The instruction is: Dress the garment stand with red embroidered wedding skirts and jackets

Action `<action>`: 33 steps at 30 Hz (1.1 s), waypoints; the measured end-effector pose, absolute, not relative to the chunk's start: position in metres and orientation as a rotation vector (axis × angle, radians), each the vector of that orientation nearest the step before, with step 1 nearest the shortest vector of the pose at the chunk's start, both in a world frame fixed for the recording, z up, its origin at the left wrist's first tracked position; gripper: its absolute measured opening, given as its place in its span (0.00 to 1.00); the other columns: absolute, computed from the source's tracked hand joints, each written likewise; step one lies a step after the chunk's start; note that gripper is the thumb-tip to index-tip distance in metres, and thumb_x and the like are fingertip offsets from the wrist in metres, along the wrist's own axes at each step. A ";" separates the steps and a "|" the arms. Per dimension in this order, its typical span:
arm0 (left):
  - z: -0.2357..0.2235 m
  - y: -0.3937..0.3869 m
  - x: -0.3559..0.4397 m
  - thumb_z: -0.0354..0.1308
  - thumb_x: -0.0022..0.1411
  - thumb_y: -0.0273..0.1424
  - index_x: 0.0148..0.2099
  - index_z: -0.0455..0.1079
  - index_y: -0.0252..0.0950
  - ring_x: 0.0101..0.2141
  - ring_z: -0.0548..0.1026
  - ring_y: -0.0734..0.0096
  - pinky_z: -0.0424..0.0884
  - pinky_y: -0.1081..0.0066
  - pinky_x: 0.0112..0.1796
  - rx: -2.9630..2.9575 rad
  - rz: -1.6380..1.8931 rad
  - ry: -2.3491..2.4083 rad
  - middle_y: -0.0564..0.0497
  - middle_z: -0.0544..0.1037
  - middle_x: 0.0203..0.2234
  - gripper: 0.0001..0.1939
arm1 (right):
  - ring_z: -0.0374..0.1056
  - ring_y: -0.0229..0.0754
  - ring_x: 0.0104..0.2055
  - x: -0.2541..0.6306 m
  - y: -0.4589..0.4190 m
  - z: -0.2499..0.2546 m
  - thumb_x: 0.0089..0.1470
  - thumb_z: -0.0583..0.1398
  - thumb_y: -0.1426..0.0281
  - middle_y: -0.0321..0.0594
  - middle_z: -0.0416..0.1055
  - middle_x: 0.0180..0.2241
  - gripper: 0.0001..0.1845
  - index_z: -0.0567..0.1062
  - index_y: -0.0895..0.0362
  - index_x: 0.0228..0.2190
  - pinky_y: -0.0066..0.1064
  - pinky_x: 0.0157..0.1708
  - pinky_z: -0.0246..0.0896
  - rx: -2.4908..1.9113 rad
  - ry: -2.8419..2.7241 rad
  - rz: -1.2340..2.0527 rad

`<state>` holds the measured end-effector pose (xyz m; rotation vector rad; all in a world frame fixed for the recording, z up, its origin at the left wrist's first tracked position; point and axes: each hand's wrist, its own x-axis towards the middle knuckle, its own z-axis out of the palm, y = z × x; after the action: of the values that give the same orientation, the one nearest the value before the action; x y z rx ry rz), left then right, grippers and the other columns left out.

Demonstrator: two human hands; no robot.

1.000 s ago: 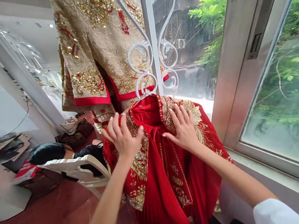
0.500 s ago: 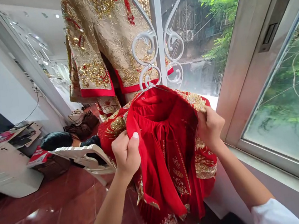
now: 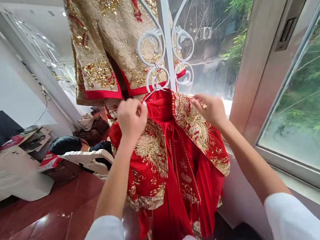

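Note:
A red jacket (image 3: 148,146) with gold embroidery hangs on a thin wire hanger (image 3: 157,86), its front parted. Inside the opening shows a red garment (image 3: 182,163) with a tied bow at the top and a pleated lower part. My left hand (image 3: 132,119) is closed at the jacket's left shoulder, thumb beside the hanger's arm. At the right shoulder my right hand (image 3: 210,108) has its fingers curled on the embroidered cloth. Both hands partly cover the fabric they grip.
Behind hangs a gold sequined garment (image 3: 93,66) with red hems. White scrolled ironwork (image 3: 166,38) carries the hanger in front of the window. At left, a dark-haired person (image 3: 64,145) is by a white chair (image 3: 95,158), near a white desk (image 3: 25,177).
Both hands have moved up from the jacket's front edges to its shoulders. The front edges, which were held up and outward, now lie folded open with their embroidery showing.

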<state>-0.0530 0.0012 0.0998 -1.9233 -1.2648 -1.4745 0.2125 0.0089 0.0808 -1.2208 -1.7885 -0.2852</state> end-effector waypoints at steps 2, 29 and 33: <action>0.121 0.027 -0.067 0.53 0.57 0.32 0.36 0.69 0.35 0.40 0.70 0.65 0.65 0.65 0.42 -2.110 -1.567 -1.242 0.46 0.75 0.36 0.06 | 0.67 0.46 0.43 0.212 0.038 0.105 0.55 0.55 0.63 0.48 0.72 0.45 0.21 0.71 0.60 0.48 0.35 0.37 0.60 -1.052 -1.841 -0.238; 0.066 0.024 -0.048 0.47 0.62 0.40 0.56 0.63 0.37 0.55 0.63 0.58 0.51 0.53 0.58 -1.998 -1.534 -1.376 0.43 0.70 0.52 0.23 | 0.54 0.54 0.57 0.151 0.032 0.070 0.60 0.48 0.63 0.54 0.61 0.55 0.24 0.61 0.57 0.55 0.52 0.55 0.44 -1.240 -1.844 -0.540; -0.045 -0.027 -0.033 0.56 0.54 0.47 0.60 0.56 0.30 0.61 0.52 0.44 0.44 0.45 0.59 -1.660 -1.283 -1.597 0.31 0.59 0.59 0.37 | 0.36 0.61 0.65 0.164 -0.013 -0.031 0.53 0.55 0.57 0.57 0.37 0.65 0.41 0.48 0.58 0.62 0.62 0.57 0.31 -1.424 -1.671 -0.676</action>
<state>-0.0327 -0.0273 -0.0448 -1.6597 -1.5966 -1.2830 0.1641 -0.0132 -0.0310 -1.4243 -1.6712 -0.6759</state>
